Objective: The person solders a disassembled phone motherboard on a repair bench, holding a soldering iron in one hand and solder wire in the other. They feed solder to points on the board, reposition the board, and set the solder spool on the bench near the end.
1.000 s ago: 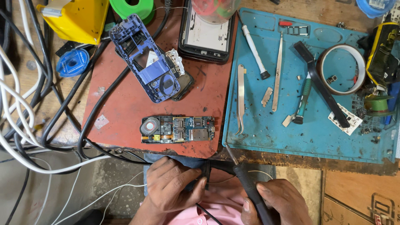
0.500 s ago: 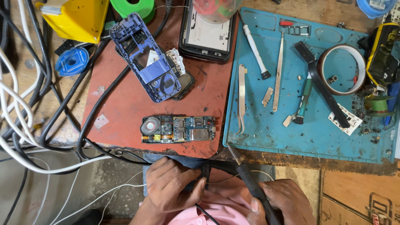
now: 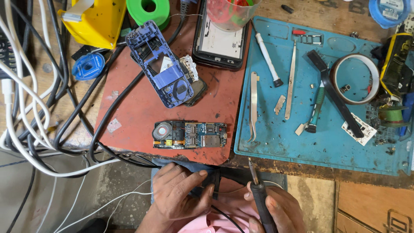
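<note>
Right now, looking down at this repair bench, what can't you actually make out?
Head view, the only one:
- What the left hand pinches: small, dark, hidden by its fingers.
- The soldering iron in the right hand: its handle runs off the bottom edge.
- The parts on the circuit board: too small to tell apart.
- The yellow box and the clear cup: cut by the top edge.

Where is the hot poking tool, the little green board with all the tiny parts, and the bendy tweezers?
soldering iron (image 3: 260,199), head view, on its dark handle
circuit board (image 3: 190,134), head view, on its middle
tweezers (image 3: 253,103), head view, midway along the blades
</note>
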`<state>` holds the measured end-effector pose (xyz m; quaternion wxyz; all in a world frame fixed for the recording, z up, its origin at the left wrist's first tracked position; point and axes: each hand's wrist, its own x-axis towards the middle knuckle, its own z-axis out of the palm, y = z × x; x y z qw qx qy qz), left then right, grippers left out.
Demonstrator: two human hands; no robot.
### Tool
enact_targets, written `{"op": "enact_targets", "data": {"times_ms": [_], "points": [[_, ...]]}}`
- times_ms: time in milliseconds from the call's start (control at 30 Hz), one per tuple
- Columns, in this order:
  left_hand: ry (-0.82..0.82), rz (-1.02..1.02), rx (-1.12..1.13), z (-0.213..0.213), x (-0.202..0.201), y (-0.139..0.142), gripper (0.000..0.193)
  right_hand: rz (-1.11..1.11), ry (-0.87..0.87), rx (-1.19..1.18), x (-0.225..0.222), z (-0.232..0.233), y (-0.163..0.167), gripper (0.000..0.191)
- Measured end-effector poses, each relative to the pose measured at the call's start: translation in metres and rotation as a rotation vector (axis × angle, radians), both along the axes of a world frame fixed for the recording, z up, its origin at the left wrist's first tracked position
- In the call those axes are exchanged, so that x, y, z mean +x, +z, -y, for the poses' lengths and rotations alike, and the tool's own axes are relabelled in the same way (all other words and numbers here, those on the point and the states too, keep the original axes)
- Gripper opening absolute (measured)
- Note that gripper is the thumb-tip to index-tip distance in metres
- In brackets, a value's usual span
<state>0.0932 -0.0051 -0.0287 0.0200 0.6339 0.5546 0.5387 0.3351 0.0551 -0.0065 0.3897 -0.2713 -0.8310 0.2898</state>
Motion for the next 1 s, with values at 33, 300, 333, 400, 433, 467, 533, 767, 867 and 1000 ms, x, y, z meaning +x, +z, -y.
{"op": "enact_targets", "data": {"times_ms": [33,300,333,400,433,467,533,767,867,1000], "points": [[0.008,-0.005,0.003,0.000,0.000,0.000,0.044,0.003,-0.023,0.036,-0.003,-0.001,0.000,0.052],[0.043,-0.135,0.066,0.000,-0.015,0.020,0.036,-0.165,-0.022,-0.086,-0.020,-0.023,0.015,0.042],[0.044,-0.160,0.090,-0.001,-0.019,0.025,0.033,-0.194,-0.013,-0.112,-0.025,-0.026,0.021,0.041],[0.110,-0.228,0.060,-0.001,-0.023,0.037,0.030,-0.076,-0.029,-0.063,-0.033,-0.032,0.037,0.041],[0.142,-0.261,0.042,-0.001,-0.025,0.042,0.028,-0.016,-0.037,-0.041,-0.040,-0.035,0.042,0.041],[0.138,-0.286,0.052,-0.002,-0.026,0.045,0.025,-0.031,-0.079,-0.049,-0.048,-0.038,0.044,0.037],[0.132,-0.339,0.077,-0.007,-0.028,0.047,0.024,-0.063,-0.163,-0.062,-0.060,-0.044,0.046,0.030],[0.043,-0.282,-0.111,-0.011,-0.014,0.025,0.039,0.059,-0.050,-0.150,-0.050,-0.054,0.046,0.031],[0.056,-0.252,-0.104,-0.009,-0.011,0.012,0.038,0.119,-0.024,-0.092,-0.052,-0.057,0.046,0.032],[0.101,-0.281,-0.113,-0.009,-0.007,-0.003,0.032,0.121,-0.057,-0.030,-0.061,-0.058,0.047,0.032]]}}
